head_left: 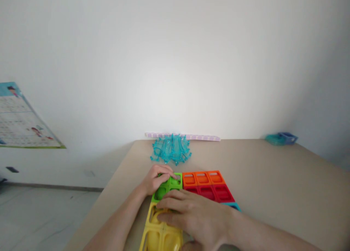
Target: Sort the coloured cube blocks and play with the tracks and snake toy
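Coloured plastic trays with square, rounded compartments lie side by side on the table. My left hand [158, 178] is bent over the far left corner of the green tray [157, 197], its thumb and fingers gripping there. Stretched across the yellow tray [164, 228], my right hand [197, 216] has its fingers apart and the tips in or over the upper compartments. Rounded yellow pieces [171, 240] sit in the near compartments. To the right are an orange tray [202, 177] and a red tray [222, 193]. My right wrist mostly covers a blue tray [232, 205].
A heap of clear turquoise plastic pieces [172, 149] lies behind the trays. A pale purple patterned strip [203, 137] rests along the wall. At the far right stand a blue basket [288, 137] and a teal item [275, 139]. A poster [24, 120] hangs at left.
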### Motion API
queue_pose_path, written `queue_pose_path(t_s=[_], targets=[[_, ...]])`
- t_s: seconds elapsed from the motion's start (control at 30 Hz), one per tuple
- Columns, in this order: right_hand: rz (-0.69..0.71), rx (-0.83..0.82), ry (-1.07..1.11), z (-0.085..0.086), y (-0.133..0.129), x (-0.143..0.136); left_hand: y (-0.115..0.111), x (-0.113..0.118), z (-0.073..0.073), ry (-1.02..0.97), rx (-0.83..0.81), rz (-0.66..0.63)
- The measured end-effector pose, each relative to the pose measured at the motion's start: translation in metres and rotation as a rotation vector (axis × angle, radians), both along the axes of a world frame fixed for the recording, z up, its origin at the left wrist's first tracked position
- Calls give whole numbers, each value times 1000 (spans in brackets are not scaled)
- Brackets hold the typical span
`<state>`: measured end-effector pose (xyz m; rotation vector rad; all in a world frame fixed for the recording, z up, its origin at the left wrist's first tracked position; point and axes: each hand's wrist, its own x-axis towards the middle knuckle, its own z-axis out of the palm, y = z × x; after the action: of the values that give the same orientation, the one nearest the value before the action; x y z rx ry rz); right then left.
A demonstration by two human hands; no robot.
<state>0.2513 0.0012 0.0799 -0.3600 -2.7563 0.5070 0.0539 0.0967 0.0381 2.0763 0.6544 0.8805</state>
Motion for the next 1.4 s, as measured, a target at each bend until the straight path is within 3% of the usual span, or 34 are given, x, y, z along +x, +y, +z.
queue_pose_path(t_s=[0.23,0.53,0.7,0.93,1.4], targets=[[-16,-7,-42,3,-3,0,1,1,-3,-34,-21,11],[-47,-37,26,-6,-1,-5,4,1,-10,-79,-24,2],[-29,-7,-8,3,-2,-2,4,1,-7,-32,-43,2],[-279,174,-73,-8,-21,-22,4,2,-2,-26,-34,-11],[-251,92,-99,-4,-18,-19,3,3,1,-11,-42,1]])
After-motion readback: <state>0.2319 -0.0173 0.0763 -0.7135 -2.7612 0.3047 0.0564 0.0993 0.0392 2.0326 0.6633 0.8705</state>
